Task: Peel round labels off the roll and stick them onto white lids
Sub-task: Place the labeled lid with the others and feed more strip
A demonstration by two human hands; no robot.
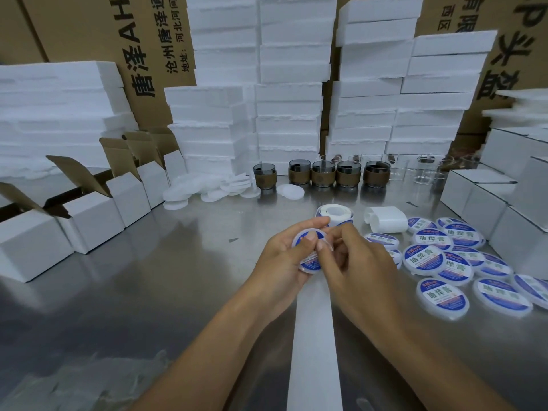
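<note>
Lid between both curled hands

I'm looking at a packing room or small warehouse bench. Printed cartons and tall stacks of foam trays wall in a steel table, with rows of open white boxes at the left. Bare lids, labelled lids and glass cups lie out in batches.
</note>
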